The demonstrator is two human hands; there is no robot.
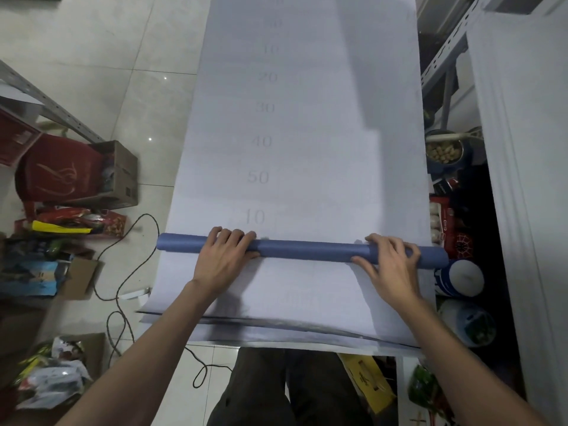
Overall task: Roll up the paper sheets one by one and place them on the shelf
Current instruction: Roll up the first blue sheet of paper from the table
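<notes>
A long pale paper sheet [307, 118] with faint printed numbers lies flat, stretching away from me. Its near part is rolled into a blue tube [307, 249] lying across the sheet. My left hand [226, 256] lies over the tube left of centre, fingers curled over its top. My right hand [390, 262] holds the tube near its right end, fingers over the top and thumb on the near side. More sheets [276, 330] lie beneath, their edges showing at the near end.
A metal shelf [442, 59] stands at the right with jars and packets [451, 216] below it. Boxes, a red bag [61, 170] and packets crowd the tiled floor at the left. A black cable [123, 281] loops beside the sheets.
</notes>
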